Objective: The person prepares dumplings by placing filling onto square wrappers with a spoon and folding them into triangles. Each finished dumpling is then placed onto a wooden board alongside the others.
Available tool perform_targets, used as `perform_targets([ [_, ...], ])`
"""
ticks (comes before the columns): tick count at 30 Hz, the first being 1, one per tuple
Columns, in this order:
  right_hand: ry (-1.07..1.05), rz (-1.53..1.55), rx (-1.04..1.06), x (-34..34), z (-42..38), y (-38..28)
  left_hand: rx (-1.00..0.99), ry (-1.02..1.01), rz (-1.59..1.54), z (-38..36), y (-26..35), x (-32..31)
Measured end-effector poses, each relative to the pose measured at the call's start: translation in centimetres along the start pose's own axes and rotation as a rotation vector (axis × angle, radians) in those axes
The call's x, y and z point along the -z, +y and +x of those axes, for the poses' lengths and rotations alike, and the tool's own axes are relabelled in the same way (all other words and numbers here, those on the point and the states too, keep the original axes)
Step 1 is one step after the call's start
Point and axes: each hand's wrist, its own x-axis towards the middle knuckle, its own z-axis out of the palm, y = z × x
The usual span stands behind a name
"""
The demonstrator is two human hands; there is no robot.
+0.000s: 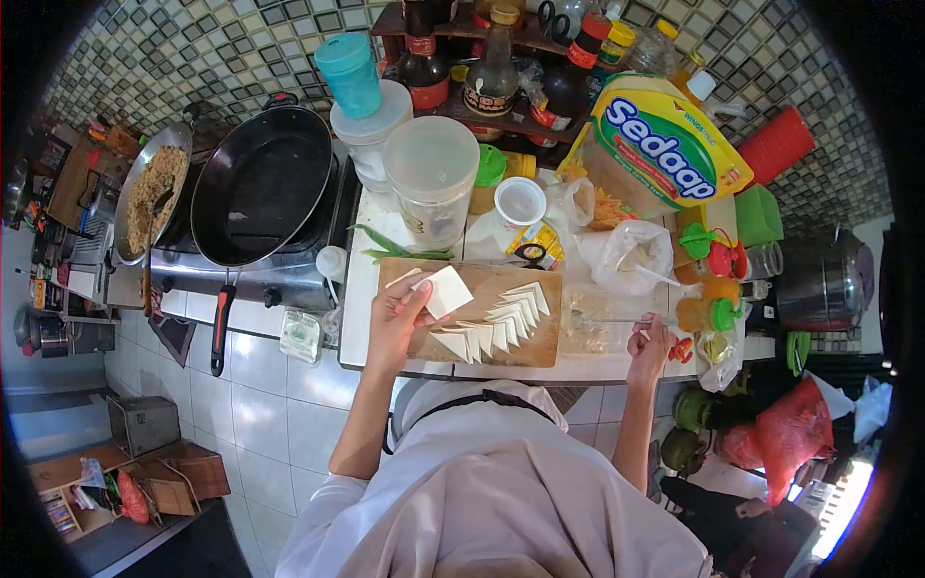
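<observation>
My left hand [409, 313] pinches a white square sheet [448, 293], like a dough wrapper, above the left part of a wooden cutting board [542, 350]. Fanned across the board's right half is a row of overlapping white triangles [512, 318] of similar material. To the right, my right hand [650, 349] is closed round the end of a thin knife [607, 320], whose blade points left over a clear plastic tray [586, 339]. Cut red chilies [681, 349] lie just right of that hand.
Green leaves [400, 247] lie behind the board, near lidded plastic tubs [431, 193]. A black frying pan [260, 188] rests on the stove at left, beside a pan of brown food [159, 197]. Bottles, a Sedaap bag [655, 144] and a plastic bag [626, 255] crowd the back.
</observation>
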Motion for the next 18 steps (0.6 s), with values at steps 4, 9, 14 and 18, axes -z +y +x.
perform_targets([
  [4,-0.005,0.083,-0.024,0.9,0.5,0.3,0.066,-0.054,-0.017,0.1,-0.9,-0.6],
  [9,0.003,0.078,0.066,1.1,0.3,-1.2,0.157,-0.181,0.006,-0.2,-0.6,-2.4],
  [14,-0.074,-0.159,0.327,-0.5,-0.5,-1.6,0.152,-0.215,0.041,-0.3,-1.0,-3.3],
  [18,-0.164,-0.149,0.286,-1.6,-1.0,-1.2,0.153,-0.247,0.043,-0.3,-0.9,-3.3],
])
